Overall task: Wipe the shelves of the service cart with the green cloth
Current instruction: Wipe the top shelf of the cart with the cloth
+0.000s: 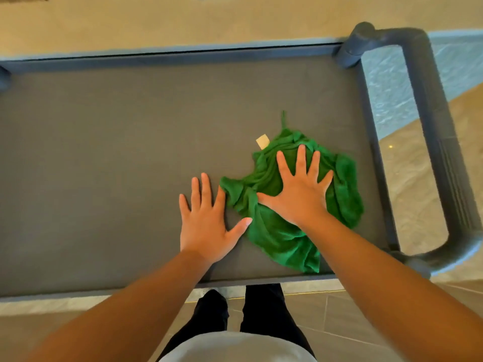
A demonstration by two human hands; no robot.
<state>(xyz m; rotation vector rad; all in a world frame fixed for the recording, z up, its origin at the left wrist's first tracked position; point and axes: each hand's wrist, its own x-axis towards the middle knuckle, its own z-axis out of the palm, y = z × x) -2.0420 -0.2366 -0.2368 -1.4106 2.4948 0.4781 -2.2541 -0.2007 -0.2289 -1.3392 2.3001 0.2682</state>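
Green cloth (282, 239): bunched and creased on the cart's top shelf (104, 152), toward the handle end and close to the near rim (261, 280), with a pale tag (262, 141) poking out at its far edge
Right hand (298, 194): palm down on the middle of the cloth, fingers (300, 158) straight and spread wide, pinching nothing
Left hand (206, 226): flat on bare shelf just beside the cloth, fingers (205, 189) spread, thumb tip touching the cloth's edge
Shelf: dark grey with a raised rim; most of it lies to my left, away from the cloth
Handle (439, 152): grey loop beyond the right end, well apart from my hands
Step, as I judge it: wiping the top shelf, with much of it probably yet to cover
Doing it well: I should flatten the bunch for wider contact, keep even weight through my palm so the cloth slides and doesn't roll, and make long overlapping strokes right into the rim corners
Bracing: my left hand can steady the cart against rolling
Risk: the loose near corner may drag over the rim
Lower shelves: out of view
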